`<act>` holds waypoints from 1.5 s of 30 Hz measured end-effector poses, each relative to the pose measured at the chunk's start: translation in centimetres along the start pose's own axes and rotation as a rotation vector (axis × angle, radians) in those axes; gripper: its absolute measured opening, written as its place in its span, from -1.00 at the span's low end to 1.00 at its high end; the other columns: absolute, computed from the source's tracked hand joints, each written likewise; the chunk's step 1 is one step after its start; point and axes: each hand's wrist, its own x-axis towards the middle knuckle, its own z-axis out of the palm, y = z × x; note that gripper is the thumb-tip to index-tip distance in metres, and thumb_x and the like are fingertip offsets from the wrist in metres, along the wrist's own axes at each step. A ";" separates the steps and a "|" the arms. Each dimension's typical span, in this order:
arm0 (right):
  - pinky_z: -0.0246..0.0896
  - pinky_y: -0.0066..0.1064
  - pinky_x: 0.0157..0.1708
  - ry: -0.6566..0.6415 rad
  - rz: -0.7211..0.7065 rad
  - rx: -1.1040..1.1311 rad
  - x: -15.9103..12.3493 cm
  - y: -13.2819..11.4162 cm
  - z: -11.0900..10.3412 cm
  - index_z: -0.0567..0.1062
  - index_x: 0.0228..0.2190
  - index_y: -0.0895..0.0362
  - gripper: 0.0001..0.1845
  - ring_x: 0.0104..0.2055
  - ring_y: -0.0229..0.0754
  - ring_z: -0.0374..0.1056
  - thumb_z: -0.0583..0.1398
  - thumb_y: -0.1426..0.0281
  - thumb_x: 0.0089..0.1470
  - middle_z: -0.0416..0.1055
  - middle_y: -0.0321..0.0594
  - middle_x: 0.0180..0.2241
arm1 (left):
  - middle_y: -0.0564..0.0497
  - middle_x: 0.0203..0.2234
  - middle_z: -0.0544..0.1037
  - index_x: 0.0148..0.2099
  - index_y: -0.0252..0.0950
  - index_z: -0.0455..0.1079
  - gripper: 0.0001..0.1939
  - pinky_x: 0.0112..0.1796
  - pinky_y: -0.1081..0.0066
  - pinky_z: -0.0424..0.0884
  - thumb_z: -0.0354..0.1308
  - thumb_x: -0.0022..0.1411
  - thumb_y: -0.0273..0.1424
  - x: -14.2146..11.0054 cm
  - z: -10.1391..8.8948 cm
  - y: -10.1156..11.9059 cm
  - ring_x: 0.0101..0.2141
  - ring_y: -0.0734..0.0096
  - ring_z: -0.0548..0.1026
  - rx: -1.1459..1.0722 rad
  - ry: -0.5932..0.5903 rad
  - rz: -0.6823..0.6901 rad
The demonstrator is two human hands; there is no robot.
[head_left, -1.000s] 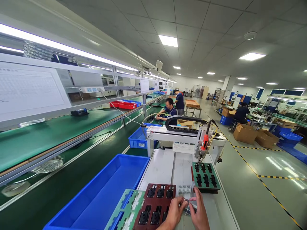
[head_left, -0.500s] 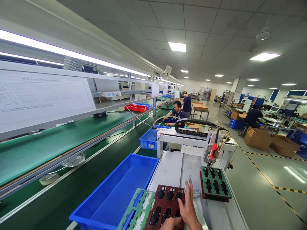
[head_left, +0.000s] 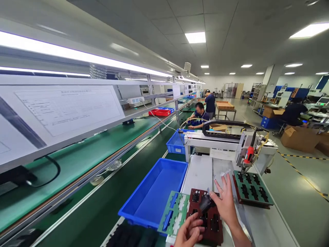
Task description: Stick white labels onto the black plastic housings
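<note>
A dark red fixture tray (head_left: 214,223) with black sockets lies on the white machine bed in front of me. My right hand (head_left: 226,202) hovers over its far end with the fingers spread. Its thumb touches a small grey-clear part (head_left: 205,203) sitting at a socket. My left hand (head_left: 189,233) is curled over the tray's near left edge. A green fixture (head_left: 174,212) with white pieces lies just left of the tray.
A blue bin (head_left: 156,192) stands to the left, beside green conveyor belts (head_left: 84,154). A second green fixture (head_left: 253,192) sits under the red screwdriver head (head_left: 248,155) of the gantry machine. Other people work farther down the line (head_left: 200,115); cardboard boxes (head_left: 299,139) stand right.
My view has swung left and up. My hands, together on a small clear part one second ago, have parted: the right reached forward over the tray, the left dropped to its near edge.
</note>
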 end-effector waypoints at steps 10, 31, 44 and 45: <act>0.34 0.12 0.25 -0.140 0.065 0.161 -6.2 -4.7 3.6 -0.07 0.45 -0.30 -0.09 0.47 0.21 0.05 0.31 0.18 0.31 -0.16 -0.08 0.53 | -0.22 0.09 0.63 0.19 -0.05 0.52 -0.08 -0.18 0.04 0.65 0.57 -0.23 0.14 -2.8 1.5 1.5 -0.01 -0.24 0.66 -0.298 -0.090 -0.103; 0.58 -0.28 -0.21 -0.055 0.159 -0.087 -11.6 -7.0 3.8 -0.17 0.46 -0.31 0.07 0.33 0.12 0.24 0.33 0.22 0.19 -0.20 -0.13 0.52 | -0.25 0.20 0.40 0.18 -0.18 0.55 -0.43 -0.04 0.17 0.66 0.38 0.08 -0.45 -4.4 0.8 6.0 0.15 -0.12 0.50 0.280 -0.049 0.389; 0.56 -0.29 -0.19 -0.049 0.152 -0.146 -11.5 -6.9 4.4 -0.21 0.47 -0.26 0.09 0.35 0.13 0.20 0.32 0.30 0.19 -0.16 -0.04 0.50 | -0.17 0.16 0.41 0.22 -0.08 0.52 -0.42 -0.05 0.20 0.67 0.30 0.15 -0.55 -4.7 1.5 7.3 0.12 -0.01 0.54 0.364 -0.052 0.461; 0.56 -0.28 -0.18 -0.055 0.159 -0.141 -11.5 -6.9 4.4 -0.22 0.47 -0.26 0.10 0.35 0.14 0.21 0.32 0.30 0.19 -0.14 -0.02 0.50 | -0.17 0.16 0.41 0.22 -0.08 0.51 -0.41 -0.05 0.21 0.66 0.30 0.16 -0.55 -4.7 1.5 7.3 0.12 0.00 0.54 0.363 -0.059 0.466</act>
